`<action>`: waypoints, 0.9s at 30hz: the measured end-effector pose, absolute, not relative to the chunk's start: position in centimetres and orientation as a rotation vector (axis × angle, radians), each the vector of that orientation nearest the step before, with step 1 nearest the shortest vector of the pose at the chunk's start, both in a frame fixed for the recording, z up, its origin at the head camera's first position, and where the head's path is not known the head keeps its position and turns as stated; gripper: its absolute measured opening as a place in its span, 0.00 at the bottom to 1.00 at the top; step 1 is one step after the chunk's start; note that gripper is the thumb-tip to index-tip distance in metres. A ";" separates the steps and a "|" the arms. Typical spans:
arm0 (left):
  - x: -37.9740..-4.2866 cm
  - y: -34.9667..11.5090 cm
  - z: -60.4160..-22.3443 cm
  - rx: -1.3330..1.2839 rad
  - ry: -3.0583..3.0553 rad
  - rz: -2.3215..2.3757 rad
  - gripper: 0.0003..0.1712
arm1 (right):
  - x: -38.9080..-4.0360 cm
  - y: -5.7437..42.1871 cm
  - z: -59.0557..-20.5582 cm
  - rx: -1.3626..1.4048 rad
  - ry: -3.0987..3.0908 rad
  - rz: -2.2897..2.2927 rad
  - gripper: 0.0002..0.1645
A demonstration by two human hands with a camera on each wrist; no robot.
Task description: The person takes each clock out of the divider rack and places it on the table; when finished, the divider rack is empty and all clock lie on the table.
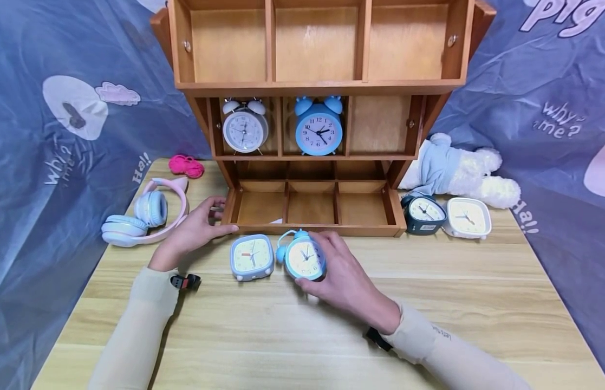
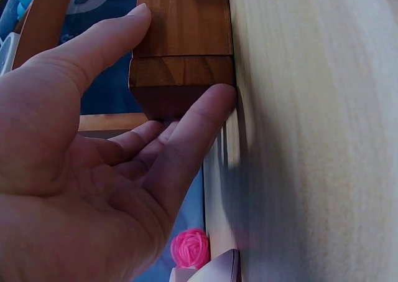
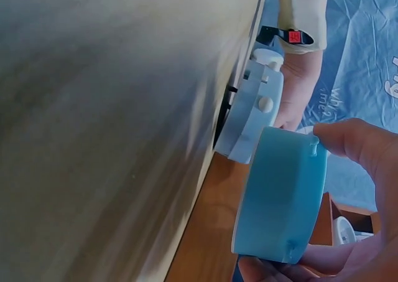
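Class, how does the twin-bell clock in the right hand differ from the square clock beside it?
The twin-bell clock is round; the square clock has straighter sides. The twin-bell clock has bells; the square clock shows none. The right hand grips the twin-bell clock; neither hand holds the square clock. Both have bluish cases and pale dials.

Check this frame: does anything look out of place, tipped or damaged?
Two oddities: a small white scrap, unidentifiable, in the lowest left compartment of the wooden shelf, and the white plush toy lying down beside it rather than sitting. The tilted blue clock is held by the right hand. No damage shows.
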State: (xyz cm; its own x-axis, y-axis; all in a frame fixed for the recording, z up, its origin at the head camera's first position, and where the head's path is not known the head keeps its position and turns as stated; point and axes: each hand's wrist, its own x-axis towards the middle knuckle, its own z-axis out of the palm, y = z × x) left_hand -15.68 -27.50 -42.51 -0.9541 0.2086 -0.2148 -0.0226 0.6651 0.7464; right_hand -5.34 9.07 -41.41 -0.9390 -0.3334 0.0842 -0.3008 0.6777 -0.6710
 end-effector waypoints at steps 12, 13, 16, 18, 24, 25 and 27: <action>-15.7 -27.5 -42.5 0.153 2.594 1.182 0.51 | -5.5 9.0 -42.3 -0.556 2.840 -1.079 0.57; -15.7 -27.4 -42.5 0.155 2.594 1.184 0.51 | -5.5 9.0 -42.4 -0.555 2.838 -1.077 0.57; -15.7 -27.4 -42.6 0.161 2.593 1.186 0.51 | -5.7 8.9 -42.5 -0.547 2.828 -1.073 0.57; -15.7 -27.4 -42.6 0.160 2.595 1.183 0.50 | -5.8 8.9 -42.5 -0.543 2.826 -1.063 0.57; -15.6 -27.5 -42.5 0.154 2.600 1.176 0.50 | -6.1 8.7 -42.6 -0.546 2.829 -1.037 0.58; -15.6 -27.5 -42.5 0.155 2.600 1.177 0.50 | -6.2 8.7 -42.6 -0.544 2.830 -1.032 0.58; -15.6 -27.4 -42.4 0.157 2.598 1.180 0.50 | -6.2 8.6 -42.7 -0.540 2.830 -1.021 0.58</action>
